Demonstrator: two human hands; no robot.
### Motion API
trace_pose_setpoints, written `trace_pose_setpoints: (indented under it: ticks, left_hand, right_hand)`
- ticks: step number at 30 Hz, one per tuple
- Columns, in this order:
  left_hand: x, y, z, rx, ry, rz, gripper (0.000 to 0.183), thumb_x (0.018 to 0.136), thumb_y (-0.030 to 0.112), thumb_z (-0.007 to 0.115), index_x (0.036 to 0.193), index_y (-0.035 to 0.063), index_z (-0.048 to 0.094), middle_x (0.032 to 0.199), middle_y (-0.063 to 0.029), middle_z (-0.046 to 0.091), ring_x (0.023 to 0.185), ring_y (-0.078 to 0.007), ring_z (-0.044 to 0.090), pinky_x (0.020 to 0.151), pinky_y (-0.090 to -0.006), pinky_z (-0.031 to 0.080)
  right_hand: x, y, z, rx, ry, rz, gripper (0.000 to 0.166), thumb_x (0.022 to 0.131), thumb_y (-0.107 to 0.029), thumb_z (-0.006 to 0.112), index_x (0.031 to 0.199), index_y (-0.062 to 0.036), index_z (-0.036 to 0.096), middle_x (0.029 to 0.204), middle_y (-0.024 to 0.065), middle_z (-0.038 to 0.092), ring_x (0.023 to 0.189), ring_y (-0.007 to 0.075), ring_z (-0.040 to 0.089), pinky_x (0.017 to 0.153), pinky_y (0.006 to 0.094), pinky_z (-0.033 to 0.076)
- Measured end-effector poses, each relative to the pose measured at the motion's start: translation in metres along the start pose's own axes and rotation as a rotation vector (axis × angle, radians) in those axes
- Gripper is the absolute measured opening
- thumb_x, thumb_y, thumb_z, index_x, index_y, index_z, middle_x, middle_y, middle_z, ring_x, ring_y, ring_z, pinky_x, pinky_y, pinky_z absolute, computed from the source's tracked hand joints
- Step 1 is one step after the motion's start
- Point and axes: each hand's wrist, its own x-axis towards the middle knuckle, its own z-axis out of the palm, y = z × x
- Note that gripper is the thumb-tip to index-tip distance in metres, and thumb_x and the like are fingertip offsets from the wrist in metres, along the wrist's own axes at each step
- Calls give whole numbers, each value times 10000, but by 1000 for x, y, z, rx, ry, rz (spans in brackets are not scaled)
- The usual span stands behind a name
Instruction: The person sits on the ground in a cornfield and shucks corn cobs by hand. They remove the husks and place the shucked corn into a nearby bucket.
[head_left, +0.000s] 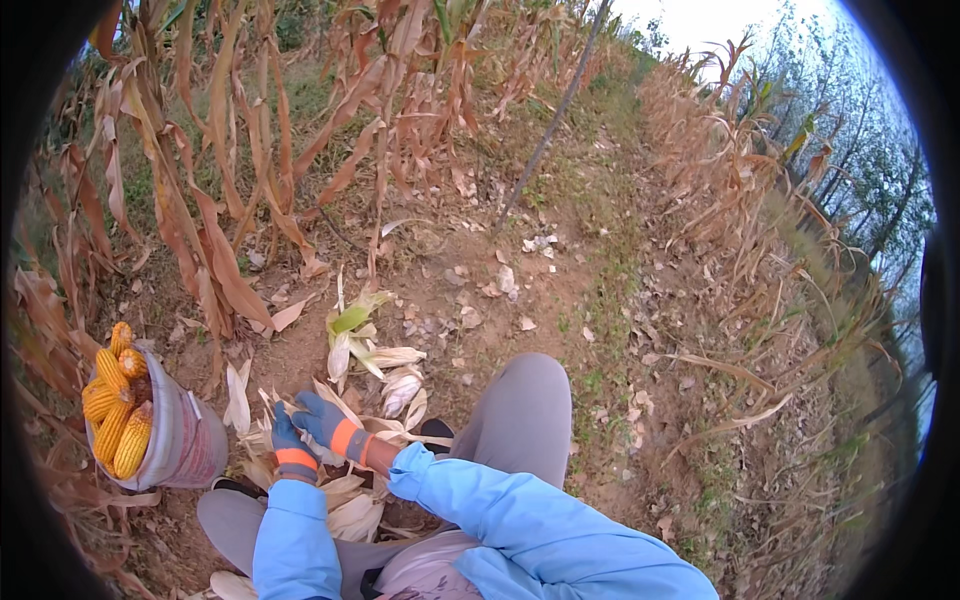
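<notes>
My left hand (289, 442) and my right hand (328, 421), in grey-blue gloves with orange cuff bands, meet low between my knees. Both are curled around dry, pale corn husk (318, 452); whether an ear sits inside it is hidden by the gloves. Loose husks (355, 517) lie beneath my hands, and more spread out in front of them. Beyond my fingers rests a greenish husk (352, 319) with its leaves peeled apart. To the left of my hands, a whitish bucket or sack (184, 439) with faded red printing holds several husked yellow corn ears (112, 412), heaped above its rim.
Dry standing corn stalks (217, 247) rise close by at the left and ahead. A thin pole or stem (555, 120) leans over the dirt ground (517, 330), which is strewn with dead leaves. Another row of dry corn (739, 202) runs along the right. My bent knee (529, 405) flanks the husks.
</notes>
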Motion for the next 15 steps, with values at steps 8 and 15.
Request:
trace_pose_setpoints:
  ticks: [8, 15]
  left_hand:
    - [17, 27, -24, -94, 90, 116, 306, 821, 401, 560, 714, 120, 505, 615, -53, 522, 542, -200, 510, 518, -342, 442]
    - [-20, 46, 17, -55, -30, 190, 274, 868, 317, 490, 764, 64, 517, 615, -73, 531, 521, -189, 499, 491, -305, 434]
  right_hand:
    - [-68, -73, -21, -332, -505, 63, 440, 814, -314, 578, 1160, -60, 480, 976, 179, 571, 764, 249, 586, 686, 351, 464]
    - [-46, -21, -23, 188, -723, 194, 573, 841, -413, 531, 1282, -80, 380, 1118, 119, 519, 962, 215, 539, 794, 322, 455]
